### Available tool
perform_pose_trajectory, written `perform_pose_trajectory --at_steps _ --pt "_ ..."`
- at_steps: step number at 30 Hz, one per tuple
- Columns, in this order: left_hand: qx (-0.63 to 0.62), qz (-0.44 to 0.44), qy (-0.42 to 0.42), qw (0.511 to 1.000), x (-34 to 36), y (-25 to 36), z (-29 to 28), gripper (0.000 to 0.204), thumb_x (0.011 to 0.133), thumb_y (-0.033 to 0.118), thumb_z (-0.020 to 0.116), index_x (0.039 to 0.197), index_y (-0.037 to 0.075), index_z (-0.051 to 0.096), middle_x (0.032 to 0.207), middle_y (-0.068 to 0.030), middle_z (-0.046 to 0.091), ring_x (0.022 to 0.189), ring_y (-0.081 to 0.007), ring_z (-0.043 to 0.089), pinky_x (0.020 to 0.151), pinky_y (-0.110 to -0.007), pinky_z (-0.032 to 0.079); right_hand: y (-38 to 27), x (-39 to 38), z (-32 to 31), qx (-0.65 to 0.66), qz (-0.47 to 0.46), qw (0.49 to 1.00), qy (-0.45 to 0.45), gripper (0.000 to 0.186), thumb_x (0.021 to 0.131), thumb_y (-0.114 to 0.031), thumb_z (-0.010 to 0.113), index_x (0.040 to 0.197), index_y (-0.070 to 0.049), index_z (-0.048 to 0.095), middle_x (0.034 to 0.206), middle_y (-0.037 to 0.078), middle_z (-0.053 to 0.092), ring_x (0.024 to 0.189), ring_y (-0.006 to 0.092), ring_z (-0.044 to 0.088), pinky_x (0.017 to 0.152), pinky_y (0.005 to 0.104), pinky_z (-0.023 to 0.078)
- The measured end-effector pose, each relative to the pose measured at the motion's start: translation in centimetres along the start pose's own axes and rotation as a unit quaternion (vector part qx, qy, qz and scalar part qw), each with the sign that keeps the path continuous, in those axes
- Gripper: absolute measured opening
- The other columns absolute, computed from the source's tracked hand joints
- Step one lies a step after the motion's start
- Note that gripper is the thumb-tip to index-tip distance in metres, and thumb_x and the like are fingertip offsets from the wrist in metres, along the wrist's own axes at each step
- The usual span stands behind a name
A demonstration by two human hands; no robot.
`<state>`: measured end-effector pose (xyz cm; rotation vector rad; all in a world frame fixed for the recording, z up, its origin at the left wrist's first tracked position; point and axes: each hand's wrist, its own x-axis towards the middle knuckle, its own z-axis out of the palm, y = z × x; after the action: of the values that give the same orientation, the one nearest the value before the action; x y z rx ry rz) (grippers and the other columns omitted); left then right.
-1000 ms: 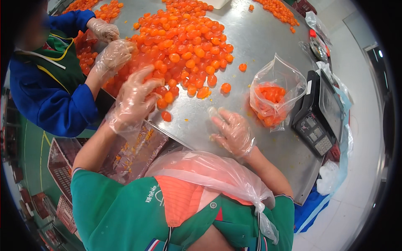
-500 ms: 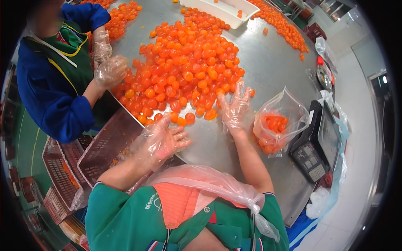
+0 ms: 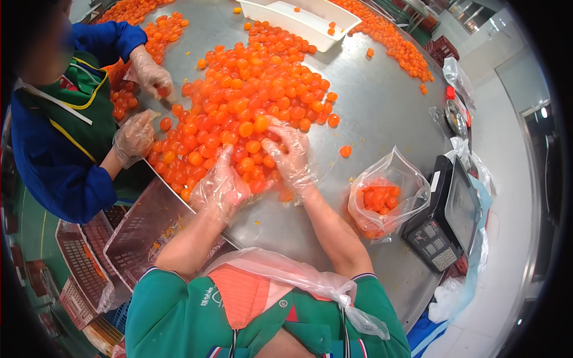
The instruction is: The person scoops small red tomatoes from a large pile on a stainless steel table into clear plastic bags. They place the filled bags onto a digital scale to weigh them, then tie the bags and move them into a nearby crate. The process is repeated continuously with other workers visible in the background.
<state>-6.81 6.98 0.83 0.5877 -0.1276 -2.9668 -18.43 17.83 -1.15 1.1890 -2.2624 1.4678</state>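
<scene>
1. At far left we note a co-worker in a blue jacket and green apron [image 3: 65, 119], both gloved hands [image 3: 134, 137] among the orange balls at the pile's edge.
2. We see a red plastic crate [image 3: 140, 230] below the table rim.
3. Our left hand [image 3: 219, 188], in a clear glove, lies cupped over the near edge of the pile of orange yolk-like balls [image 3: 245, 101], fingers curled around several.
4. Our right hand [image 3: 291, 156], gloved, rests half open on the same pile, fingers spread over the balls; a firm grip cannot be confirmed.
5. The pile sits on the steel table [image 3: 382, 113].
6. Rightward stands an open plastic bag [image 3: 388, 200] holding balls, beside a weighing scale [image 3: 447, 224].
</scene>
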Motion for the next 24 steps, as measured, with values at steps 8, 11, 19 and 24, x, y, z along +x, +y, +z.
perform_pose_trajectory --at_steps 8,11,19,24 --pt "0.012 0.008 0.078 0.997 0.4 -1.2 0.4 0.053 0.099 0.044 0.040 0.141 0.012 0.044 0.139 -0.0149 0.050 0.125 -0.0353 0.051 0.105 -0.058 0.042 -3.6 -1.8 -0.1 0.055 0.045 0.997 -0.025 0.045 0.076 -0.027 0.079 0.114 -0.007 0.067 0.117 0.012 0.066 0.102 0.0304 0.058 0.094 0.0421 0.045" --pt "-0.007 0.010 0.059 0.998 0.5 -1.5 0.1 0.050 0.099 0.041 0.044 0.137 0.009 0.046 0.133 -0.0142 0.053 0.119 -0.0321 0.055 0.101 -0.053 0.048 -4.2 -2.1 -0.1 0.015 -0.039 0.999 0.008 0.046 0.076 -0.025 0.079 0.116 -0.006 0.067 0.117 0.012 0.066 0.102 0.0311 0.058 0.091 0.0428 0.047" --pt "-0.053 0.068 -0.024 0.996 0.1 -2.5 -3.0 0.041 0.099 0.037 0.045 0.128 0.010 0.053 0.125 -0.0111 0.057 0.117 -0.0268 0.056 0.103 -0.041 0.048 -8.0 -2.4 -1.7 -0.068 -0.143 0.987 -0.031 0.042 0.073 -0.028 0.075 0.110 -0.008 0.071 0.110 0.010 0.067 0.097 0.0319 0.058 0.087 0.0431 0.049" --pt "-0.253 -0.017 -0.212 0.944 1.1 -3.8 -5.7 0.046 0.098 0.044 0.043 0.132 0.014 0.049 0.130 -0.0113 0.052 0.124 -0.0288 0.050 0.110 -0.045 0.039 -9.7 -2.6 -2.5 -0.131 -0.181 0.972 -0.073 0.050 0.074 -0.028 0.071 0.121 -0.012 0.066 0.118 0.012 0.063 0.105 0.0347 0.056 0.091 0.0458 0.047"
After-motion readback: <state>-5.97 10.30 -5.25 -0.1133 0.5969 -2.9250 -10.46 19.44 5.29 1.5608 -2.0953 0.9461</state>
